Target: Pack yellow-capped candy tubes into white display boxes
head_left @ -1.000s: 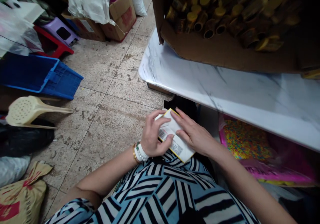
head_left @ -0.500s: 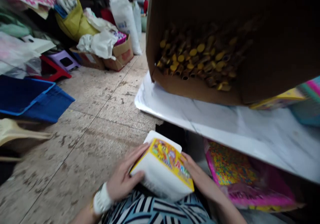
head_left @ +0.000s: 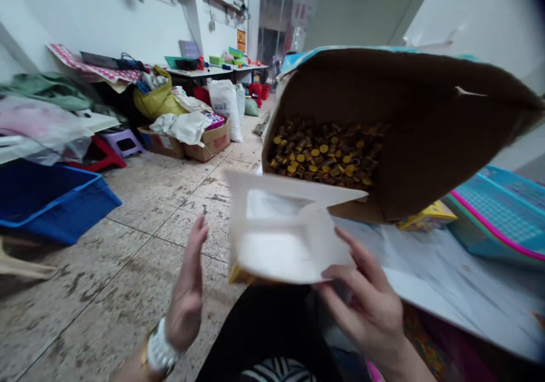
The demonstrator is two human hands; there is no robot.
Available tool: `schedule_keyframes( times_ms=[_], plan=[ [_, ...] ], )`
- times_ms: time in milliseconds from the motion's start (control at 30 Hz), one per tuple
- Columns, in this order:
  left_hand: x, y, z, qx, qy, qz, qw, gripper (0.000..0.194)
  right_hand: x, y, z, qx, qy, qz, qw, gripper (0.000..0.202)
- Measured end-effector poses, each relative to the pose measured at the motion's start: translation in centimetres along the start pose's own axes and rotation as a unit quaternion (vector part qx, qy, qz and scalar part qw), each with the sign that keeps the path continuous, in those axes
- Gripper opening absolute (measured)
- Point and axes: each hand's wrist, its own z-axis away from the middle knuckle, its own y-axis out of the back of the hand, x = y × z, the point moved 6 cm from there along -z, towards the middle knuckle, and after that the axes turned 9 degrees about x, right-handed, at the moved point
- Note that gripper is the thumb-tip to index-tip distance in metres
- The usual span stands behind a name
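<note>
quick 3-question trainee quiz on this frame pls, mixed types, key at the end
1. True or false: the left hand is gripping the small white carton.
2. Which hand holds the small white carton with its flap up? A) left hand B) right hand C) both
3. Fill in: the big cardboard box tipped on its side on the white table is full of small ____-capped tubes.

Key:
1. False. The left hand is open, palm toward the carton, with a gap between them.
2. B. The right hand's fingers pinch the carton's lower right edge.
3. yellow
</note>
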Motion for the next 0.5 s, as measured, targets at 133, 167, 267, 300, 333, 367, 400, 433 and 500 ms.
schedule_keyframes(
  times_ms=[133,167,267,300,333,367,400,433,500],
  plan=[
    [-1.7,-3.5,-3.9,-0.063,0.015,0.135,0.989,0.088,4.3,-2.6,-1.8,-0.044,0.054,0.028,0.997,0.017],
    [-2.0,-3.9,-4.9,-0.065,0.017,0.145,0.987,0.089,5.8,-3.4,-2.4,-0.066,0.051,0.010,0.996,0.018],
    [-1.2,-4.4,-7.4,-0.050,-0.007,0.118,0.992,0.098,10.8,-5.2,-3.9,-0.082,-0.018,-0.061,0.995,0.036],
    [-0.3,-4.5,-8.1,-0.043,-0.018,0.104,0.993,0.097,12.4,-5.7,-4.2,-0.071,-0.054,-0.093,0.992,0.047],
    [0.7,-4.8,-8.6,-0.037,-0.026,0.092,0.995,0.095,13.9,-6.0,-4.3,-0.052,-0.092,-0.124,0.987,0.057],
    [2.0,-5.0,-9.0,-0.030,-0.037,0.084,0.995,0.092,15.3,-6.3,-4.2,-0.031,-0.128,-0.147,0.980,0.064],
    [3.4,-5.1,-9.4,-0.014,-0.051,0.077,0.996,0.091,16.4,-6.6,-3.9,-0.010,-0.160,-0.158,0.974,0.067],
    [4.8,-5.1,-9.7,0.006,-0.064,0.072,0.995,0.091,17.3,-6.8,-3.4,0.007,-0.187,-0.157,0.970,0.066],
    [7.6,-4.7,-10.4,0.060,-0.095,0.062,0.992,0.092,18.3,-7.2,-2.4,0.016,-0.222,-0.134,0.966,0.057]
  ],
)
